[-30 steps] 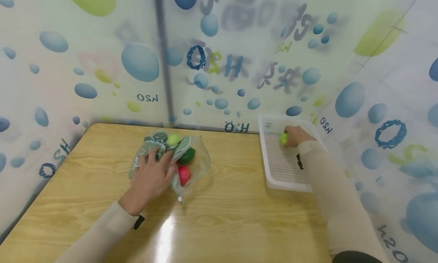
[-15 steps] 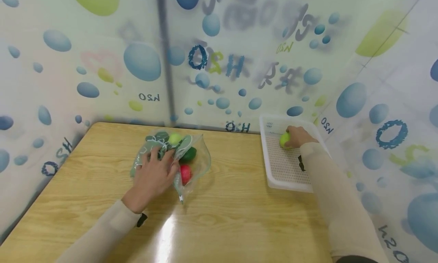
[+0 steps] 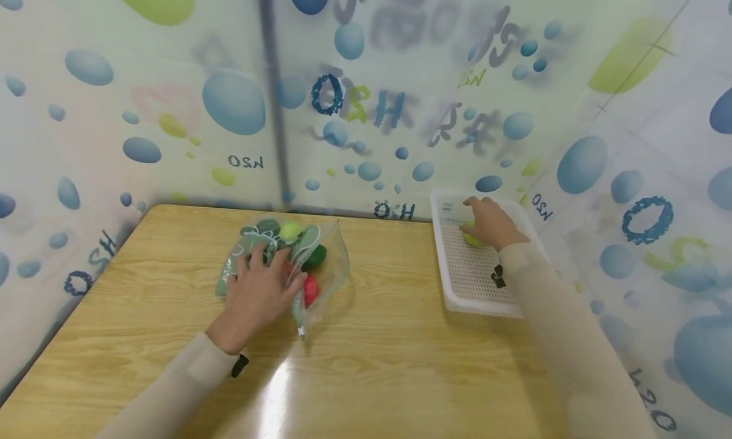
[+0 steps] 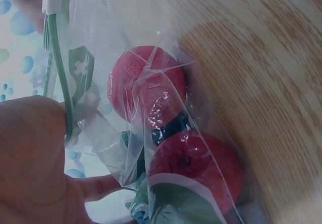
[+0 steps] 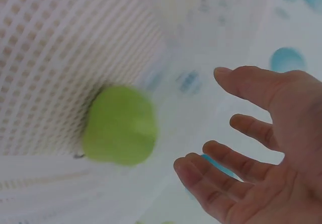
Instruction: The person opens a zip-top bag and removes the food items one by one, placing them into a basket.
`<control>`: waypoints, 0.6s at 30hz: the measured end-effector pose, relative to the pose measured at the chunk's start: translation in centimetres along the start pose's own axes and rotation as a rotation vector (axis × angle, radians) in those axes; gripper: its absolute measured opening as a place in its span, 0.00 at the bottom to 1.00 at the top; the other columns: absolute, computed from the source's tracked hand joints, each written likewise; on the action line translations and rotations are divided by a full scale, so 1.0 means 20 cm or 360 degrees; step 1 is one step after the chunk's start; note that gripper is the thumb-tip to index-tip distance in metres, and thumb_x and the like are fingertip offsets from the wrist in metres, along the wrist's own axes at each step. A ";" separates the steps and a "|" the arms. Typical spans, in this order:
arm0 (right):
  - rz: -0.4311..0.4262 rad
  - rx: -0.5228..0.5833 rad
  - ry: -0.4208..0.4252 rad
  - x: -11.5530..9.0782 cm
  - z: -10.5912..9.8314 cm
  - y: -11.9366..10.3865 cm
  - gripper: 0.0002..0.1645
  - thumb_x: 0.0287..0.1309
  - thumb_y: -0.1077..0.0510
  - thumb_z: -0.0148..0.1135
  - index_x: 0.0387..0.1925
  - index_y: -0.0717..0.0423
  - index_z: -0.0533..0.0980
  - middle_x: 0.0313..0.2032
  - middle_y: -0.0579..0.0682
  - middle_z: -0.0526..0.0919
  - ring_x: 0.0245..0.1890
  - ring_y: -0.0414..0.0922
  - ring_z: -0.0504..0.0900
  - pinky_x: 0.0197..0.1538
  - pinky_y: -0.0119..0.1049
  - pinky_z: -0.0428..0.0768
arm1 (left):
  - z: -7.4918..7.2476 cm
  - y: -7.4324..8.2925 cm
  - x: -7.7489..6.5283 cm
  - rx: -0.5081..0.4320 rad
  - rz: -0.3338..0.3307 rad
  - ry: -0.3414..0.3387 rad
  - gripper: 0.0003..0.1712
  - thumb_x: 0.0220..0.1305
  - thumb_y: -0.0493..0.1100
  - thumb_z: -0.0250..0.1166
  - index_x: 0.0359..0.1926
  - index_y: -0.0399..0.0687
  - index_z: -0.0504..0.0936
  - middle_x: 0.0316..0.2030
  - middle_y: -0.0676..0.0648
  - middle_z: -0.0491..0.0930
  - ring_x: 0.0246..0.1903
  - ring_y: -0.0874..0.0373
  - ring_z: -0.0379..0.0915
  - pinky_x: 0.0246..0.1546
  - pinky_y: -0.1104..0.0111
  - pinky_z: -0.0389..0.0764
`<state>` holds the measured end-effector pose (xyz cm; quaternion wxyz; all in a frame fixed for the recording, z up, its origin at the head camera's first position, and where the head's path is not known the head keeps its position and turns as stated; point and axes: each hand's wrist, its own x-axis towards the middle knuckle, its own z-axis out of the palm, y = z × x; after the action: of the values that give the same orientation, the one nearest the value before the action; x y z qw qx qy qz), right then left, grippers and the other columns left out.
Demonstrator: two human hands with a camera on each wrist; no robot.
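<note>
Apart, right grip (image 5: 299, 133), green fruit (image 5: 121, 126) in basket (image 3: 471, 283)

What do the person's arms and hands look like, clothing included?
The left sleeve and right sleeve are long, plain and cream-beige. The left hand and right hand are bare, without gloves. A small black piece shows by the left sleeve's end, and a second black piece by the right's; both are too small to identify.
</note>
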<state>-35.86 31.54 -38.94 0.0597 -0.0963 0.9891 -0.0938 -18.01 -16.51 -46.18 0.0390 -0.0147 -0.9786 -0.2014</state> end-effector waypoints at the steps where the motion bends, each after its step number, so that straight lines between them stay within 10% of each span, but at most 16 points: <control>1: -0.0021 0.0018 0.0026 -0.02 0.00 -0.03 0.42 0.83 0.54 0.70 0.86 0.68 0.66 0.76 0.79 0.73 0.76 0.75 0.77 0.79 0.72 0.78 | 0.00 0.00 0.00 0.0000 0.0008 0.0008 0.43 0.86 0.68 0.63 0.87 0.50 0.72 0.86 0.23 0.60 0.79 0.10 0.59 0.64 0.12 0.74; 18: -0.0606 0.0071 0.0428 -0.30 0.08 -0.56 0.34 0.80 0.57 0.76 0.79 0.63 0.77 0.71 0.69 0.83 0.67 0.66 0.88 0.69 0.61 0.90 | 0.01 0.01 0.02 0.0045 0.0057 0.0075 0.37 0.83 0.55 0.66 0.84 0.46 0.73 0.81 0.19 0.65 0.74 0.07 0.64 0.57 0.17 0.83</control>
<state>-27.74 21.71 -37.79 -0.0893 -0.2665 0.9498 -0.1373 -18.45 -16.31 -46.30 0.0658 -0.0269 -0.9798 -0.1870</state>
